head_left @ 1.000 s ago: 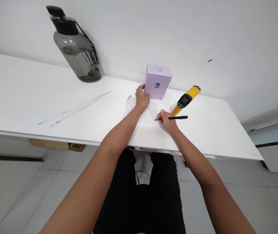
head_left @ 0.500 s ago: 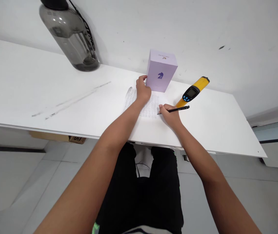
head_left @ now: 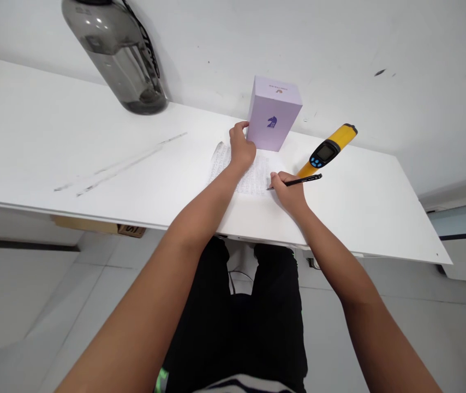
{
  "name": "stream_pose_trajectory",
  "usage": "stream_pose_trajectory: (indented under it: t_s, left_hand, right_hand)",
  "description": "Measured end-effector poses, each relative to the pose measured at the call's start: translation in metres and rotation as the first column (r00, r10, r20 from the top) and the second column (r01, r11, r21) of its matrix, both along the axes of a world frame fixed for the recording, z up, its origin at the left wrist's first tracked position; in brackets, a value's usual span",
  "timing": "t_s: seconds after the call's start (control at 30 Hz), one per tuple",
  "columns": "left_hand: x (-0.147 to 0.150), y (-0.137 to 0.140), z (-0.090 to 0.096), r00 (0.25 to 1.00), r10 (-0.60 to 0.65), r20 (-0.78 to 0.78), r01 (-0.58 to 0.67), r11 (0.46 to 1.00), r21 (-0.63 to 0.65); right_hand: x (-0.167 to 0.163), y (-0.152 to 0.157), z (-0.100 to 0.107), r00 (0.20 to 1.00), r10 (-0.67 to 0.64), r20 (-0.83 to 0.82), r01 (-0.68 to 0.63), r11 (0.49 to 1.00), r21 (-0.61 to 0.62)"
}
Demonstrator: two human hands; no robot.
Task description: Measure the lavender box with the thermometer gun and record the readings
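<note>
Pinching a slim black pen [head_left: 300, 180] in our right hand [head_left: 290, 195] at written white paper [head_left: 256, 177], we cannot tell if our left hand [head_left: 242, 148] grips the lilac rectangular box [head_left: 274, 121].

Bottle [head_left: 114, 60], large, grey translucent, black strap; standing at left rear of counter [head_left: 372, 202], white, dark streaks at left. Handheld device [head_left: 326, 152], yellow and black, small screen, blue buttons; on counter, right. Wall [head_left: 220, 33], pale, marked. Carton [head_left: 85, 224], brown, below counter. Floor [head_left: 335, 333], grey tiles.
</note>
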State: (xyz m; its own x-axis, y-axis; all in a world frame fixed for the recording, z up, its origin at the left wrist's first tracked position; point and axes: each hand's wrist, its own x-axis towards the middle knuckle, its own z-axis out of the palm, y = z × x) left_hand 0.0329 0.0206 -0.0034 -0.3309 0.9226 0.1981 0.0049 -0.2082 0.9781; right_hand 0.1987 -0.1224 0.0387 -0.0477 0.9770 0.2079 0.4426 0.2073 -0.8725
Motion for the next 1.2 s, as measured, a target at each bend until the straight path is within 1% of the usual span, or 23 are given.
stream_pose_trajectory:
  t_s: [0.07, 0.27, 0.43, 0.63, 1.0, 1.2]
  left_hand:
    - [0.0013, 0.0001, -0.0002, 1.0, 0.002, -0.001, -0.002, 1.0, 0.006]
    - [0.0047, 0.0006, -0.0005, 1.0, -0.003, 0.011, 0.003, 1.0, 0.027]
    - [0.0037, 0.0027, -0.0023, 1.0, -0.012, 0.004, 0.012, 1.0, 0.012]
    - [0.0036, 0.0051, -0.0052, 1.0, -0.012, 0.014, 0.011, 0.999, 0.04]
    - [0.0042, -0.0025, 0.0026, 0.998, -0.046, 0.05, 0.045, 0.999, 0.026]
    - [0.0058, 0.0009, -0.0008, 0.998, -0.027, 0.05, 0.025, 0.999, 0.043]
  right_hand:
    - [0.0, 0.0005, 0.0002, 1.0, -0.001, -0.014, 0.001, 1.0, -0.002]
    - [0.0006, 0.0017, 0.0009, 0.998, 0.049, -0.025, -0.049, 0.998, -0.03]
    - [0.0006, 0.0014, 0.0004, 0.999, 0.033, -0.034, -0.034, 0.999, -0.004]
    - [0.0009, 0.0016, 0.0006, 1.0, 0.01, -0.026, -0.01, 1.0, 0.01]
    - [0.0018, 0.0009, 0.0008, 1.0, 0.022, -0.006, -0.022, 1.0, 0.007]
    - [0.0016, -0.0005, -0.0004, 1.0, -0.007, -0.002, 0.007, 0.999, 0.032]
